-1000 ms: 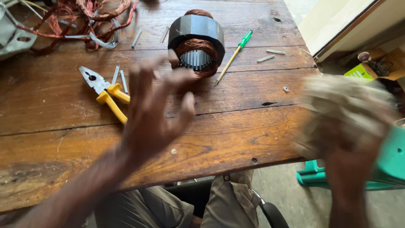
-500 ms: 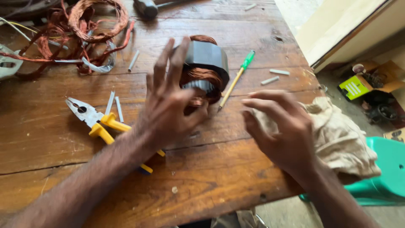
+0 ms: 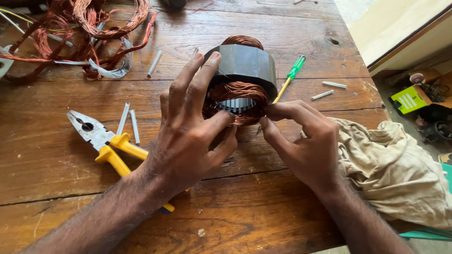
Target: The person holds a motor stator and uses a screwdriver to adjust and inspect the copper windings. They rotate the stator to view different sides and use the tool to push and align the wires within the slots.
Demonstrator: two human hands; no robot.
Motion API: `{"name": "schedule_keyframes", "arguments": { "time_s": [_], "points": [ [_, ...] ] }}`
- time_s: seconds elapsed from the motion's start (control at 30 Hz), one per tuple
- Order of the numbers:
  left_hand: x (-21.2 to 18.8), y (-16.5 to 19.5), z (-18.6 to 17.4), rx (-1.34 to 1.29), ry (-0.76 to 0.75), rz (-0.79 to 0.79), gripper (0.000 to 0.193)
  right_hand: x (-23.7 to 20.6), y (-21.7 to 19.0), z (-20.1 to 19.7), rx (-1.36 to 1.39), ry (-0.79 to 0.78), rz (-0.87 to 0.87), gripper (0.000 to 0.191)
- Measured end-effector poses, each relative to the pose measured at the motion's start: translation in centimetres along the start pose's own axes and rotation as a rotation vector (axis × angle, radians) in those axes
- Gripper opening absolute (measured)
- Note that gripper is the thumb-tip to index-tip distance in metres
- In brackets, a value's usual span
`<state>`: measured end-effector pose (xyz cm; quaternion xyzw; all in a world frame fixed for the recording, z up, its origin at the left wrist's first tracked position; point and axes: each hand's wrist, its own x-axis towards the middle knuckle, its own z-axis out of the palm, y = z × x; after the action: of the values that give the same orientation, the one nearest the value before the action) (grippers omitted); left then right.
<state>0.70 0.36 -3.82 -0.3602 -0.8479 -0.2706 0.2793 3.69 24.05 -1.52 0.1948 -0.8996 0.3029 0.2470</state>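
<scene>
The worktop (image 3: 263, 33) is made of broad wooden planks, dark brown, scratched and stained, with open seams between the boards and a small knot hole near the far right; past its right edge the floor drops away, with a pale slanted board and a yellow-green box (image 3: 408, 99) among dark clutter.

The stator (image 3: 242, 77) lies on its side near the middle of the worktop, a dark grey steel ring with copper windings bulging from both ends and pale slot teeth showing in its bore; the left hand (image 3: 188, 136) cups its near left side, fingers spread over the steel shell and the thumb on the copper; the right hand (image 3: 306, 146) is pinched, thumb and forefinger closed at the right rim of the near winding, though what they nip is too small to tell.

Pliers (image 3: 110, 146) with yellow grips and bare metal jaws lie left of the left wrist, partly under it; two short pale strips (image 3: 129, 123) lie just beside them; a green-handled screwdriver (image 3: 291, 77) with a yellow shaft slants behind the stator; a crumpled beige cloth (image 3: 391, 174) sits at the right edge, touching the right wrist; loose coils of reddish copper wire (image 3: 89, 28) are tangled at the far left.
</scene>
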Motion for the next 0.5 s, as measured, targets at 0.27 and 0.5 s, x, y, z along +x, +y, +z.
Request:
{"name": "schedule_keyframes", "arguments": {
  "time_s": [0.27,0.5],
  "points": [
    [-0.1,0.1,0.1,-0.005,-0.018,0.01,0.02,-0.1,0.2,0.9,0.549,-0.055,0.379,0.029],
    [0.1,0.0,0.2,0.011,-0.014,0.022,0.02,-0.2,1.1,0.6,0.652,-0.106,0.443,0.029]
  ]
}}
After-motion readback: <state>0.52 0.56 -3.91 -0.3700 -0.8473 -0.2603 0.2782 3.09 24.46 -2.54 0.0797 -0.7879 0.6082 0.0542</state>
